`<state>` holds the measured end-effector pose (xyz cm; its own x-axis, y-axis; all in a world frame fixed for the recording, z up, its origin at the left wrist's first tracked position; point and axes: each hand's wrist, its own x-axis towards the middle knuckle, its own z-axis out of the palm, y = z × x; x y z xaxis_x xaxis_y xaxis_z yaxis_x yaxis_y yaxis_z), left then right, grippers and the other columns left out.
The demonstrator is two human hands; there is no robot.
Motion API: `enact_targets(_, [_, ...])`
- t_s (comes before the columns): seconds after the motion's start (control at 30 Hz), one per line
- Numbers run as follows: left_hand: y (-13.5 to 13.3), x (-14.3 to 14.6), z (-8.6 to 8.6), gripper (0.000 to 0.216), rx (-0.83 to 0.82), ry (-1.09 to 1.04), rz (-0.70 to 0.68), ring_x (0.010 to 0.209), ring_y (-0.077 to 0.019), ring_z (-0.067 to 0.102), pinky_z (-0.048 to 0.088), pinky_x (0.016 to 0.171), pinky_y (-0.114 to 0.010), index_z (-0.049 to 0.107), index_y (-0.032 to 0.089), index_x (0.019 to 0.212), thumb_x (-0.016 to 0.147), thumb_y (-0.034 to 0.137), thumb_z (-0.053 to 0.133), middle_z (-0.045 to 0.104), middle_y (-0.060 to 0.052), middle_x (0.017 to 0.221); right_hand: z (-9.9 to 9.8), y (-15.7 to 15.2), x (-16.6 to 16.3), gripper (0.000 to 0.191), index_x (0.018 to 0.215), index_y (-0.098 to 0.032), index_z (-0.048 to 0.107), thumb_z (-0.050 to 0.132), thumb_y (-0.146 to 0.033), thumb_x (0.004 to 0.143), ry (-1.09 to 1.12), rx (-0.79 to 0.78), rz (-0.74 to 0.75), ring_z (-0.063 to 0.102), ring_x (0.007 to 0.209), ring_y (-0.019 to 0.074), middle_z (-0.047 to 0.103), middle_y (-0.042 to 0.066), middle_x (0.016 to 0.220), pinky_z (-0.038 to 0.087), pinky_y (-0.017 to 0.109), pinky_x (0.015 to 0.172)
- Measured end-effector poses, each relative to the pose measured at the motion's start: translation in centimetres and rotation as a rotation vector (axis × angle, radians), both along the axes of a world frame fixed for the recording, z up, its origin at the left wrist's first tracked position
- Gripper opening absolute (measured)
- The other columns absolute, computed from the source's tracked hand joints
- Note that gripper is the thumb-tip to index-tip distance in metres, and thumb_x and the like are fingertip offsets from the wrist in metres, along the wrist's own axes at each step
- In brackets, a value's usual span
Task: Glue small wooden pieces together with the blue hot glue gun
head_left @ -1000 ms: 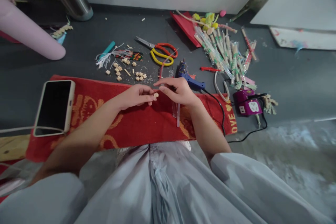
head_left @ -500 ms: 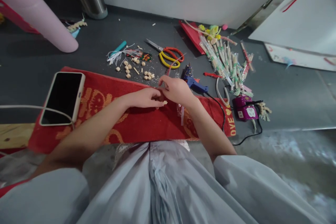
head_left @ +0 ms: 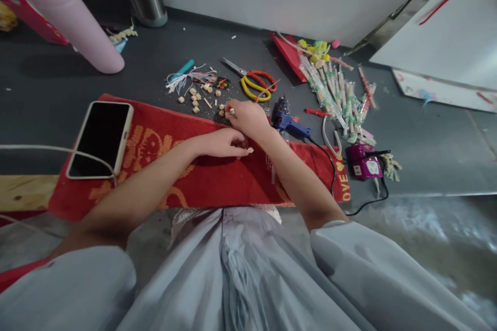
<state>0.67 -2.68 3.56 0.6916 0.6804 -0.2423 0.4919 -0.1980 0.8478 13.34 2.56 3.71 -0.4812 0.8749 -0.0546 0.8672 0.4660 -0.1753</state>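
My left hand (head_left: 223, 143) rests over the red towel (head_left: 217, 181), closed on a small cream knobbly piece (head_left: 250, 150) that shows at its fingertips. Just beyond it, my right hand (head_left: 250, 118) reaches to the towel's far edge, its fingers pinched at another small cream piece (head_left: 232, 111). Loose cream pieces (head_left: 195, 97) of the same kind lie on the dark table to the left of my right hand. A blue glue gun (head_left: 289, 123) lies close to my right wrist, and scissors (head_left: 256, 85) with red and yellow handles lie beyond.
A phone (head_left: 101, 139) lies on the towel's left end, crossed by a white cable. Wrapped sticks (head_left: 337, 88) are heaped at the right, near a purple box (head_left: 364, 160) with a black cord. A pink bottle (head_left: 77, 20) and a steel cylinder (head_left: 145, 0) are at the back left.
My right hand has moved away from my left hand, up and left to the loose cream pieces. My left hand keeps its piece. The view has shifted slightly.
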Motion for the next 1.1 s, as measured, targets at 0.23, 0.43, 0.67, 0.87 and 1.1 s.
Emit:
enact_targets(0.23, [0.0,-0.1,0.3,0.034,-0.007,-0.038,-0.029,0.064,-0.0124,0.055,0.038,0.063,-0.025,0.064,0.015,0.073,0.083,0.047,0.057,0.068,-0.003,0.071,1.1,-0.1,2.0,0.017,0.105,-0.014,0.066,0.061,-0.018,0.089,0.259,0.022,-0.023,0.062,0.078,0.0185,0.072,0.007,0.088,0.042,0.03,0.071])
enact_targets(0.43, [0.1,-0.2,0.0,0.031,-0.047,-0.063,-0.013,0.066,-0.0121,0.057,0.039,0.063,-0.024,0.065,0.016,0.08,0.082,0.046,0.058,0.068,-0.001,0.073,1.2,-1.0,6.1,0.005,0.083,-0.02,0.059,0.06,-0.017,0.079,0.604,0.017,0.009,0.057,0.07,0.014,0.065,0.002,0.078,0.047,0.03,0.071])
enact_targets(0.67, [0.0,-0.3,0.0,0.028,-0.208,-0.232,0.133,0.057,-0.0081,0.053,0.04,0.055,-0.021,0.062,0.016,0.082,0.083,0.044,0.065,0.064,0.0,0.07,-1.5,-1.0,8.3,0.028,0.097,-0.02,0.064,0.075,-0.038,0.078,1.129,-0.345,-0.051,0.067,0.077,0.0129,0.071,0.003,0.09,0.058,0.029,0.074])
enact_targets(0.87, [0.0,0.0,0.0,0.029,-0.31,-0.356,0.433,0.052,-0.0079,0.056,0.042,0.045,-0.019,0.057,0.016,0.082,0.077,0.04,0.073,0.064,0.0,0.072,-1.1,-1.4,8.3,0.033,0.103,-0.019,0.069,0.075,-0.042,0.081,1.165,-0.358,-0.023,0.069,0.082,0.0133,0.074,0.004,0.094,0.06,0.03,0.08])
enact_targets(1.1, [0.5,0.1,-0.2,0.035,-0.228,-0.444,0.696,0.052,-0.0065,0.056,0.044,0.048,-0.019,0.057,0.017,0.08,0.071,0.042,0.08,0.067,-0.001,0.072,-0.6,-2.0,8.0,0.035,0.098,-0.018,0.073,0.074,-0.05,0.083,1.096,-0.188,0.037,0.068,0.086,0.015,0.074,0.006,0.097,0.059,0.029,0.078])
